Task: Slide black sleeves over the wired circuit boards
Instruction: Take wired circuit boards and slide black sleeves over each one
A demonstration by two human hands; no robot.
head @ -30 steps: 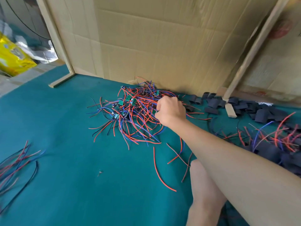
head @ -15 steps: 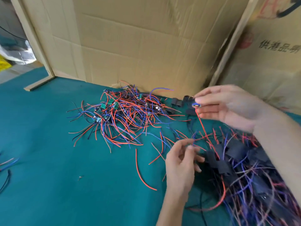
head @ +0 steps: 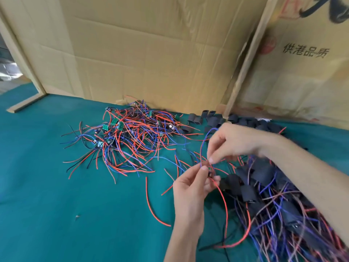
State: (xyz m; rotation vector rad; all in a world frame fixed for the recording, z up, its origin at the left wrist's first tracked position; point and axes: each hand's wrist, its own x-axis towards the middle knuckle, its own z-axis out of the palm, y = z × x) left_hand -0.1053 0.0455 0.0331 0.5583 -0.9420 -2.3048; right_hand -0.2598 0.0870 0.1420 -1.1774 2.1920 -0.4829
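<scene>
Board (head: 210, 173) sat between my two hands above the green mat (head: 56, 186), mostly hidden; red and blue wires (head: 224, 203) trailed off it. Left hand (head: 190, 193) pinched it at the fingertips; right hand (head: 226, 142) pinched the wires just above. Light, floppy leads, small stiff board; I'd grip the board edges, not the solder joints. Bare pile (head: 128, 135) far left, sleeves (head: 213, 120) behind, sleeved pile (head: 273, 195) right.

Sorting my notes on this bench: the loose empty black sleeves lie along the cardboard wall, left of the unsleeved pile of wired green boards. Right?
Not quite. In the head view the loose black sleeves lie along the brown cardboard wall, but right of the tangled pile of red-and-blue-wired green boards, not left.
</scene>
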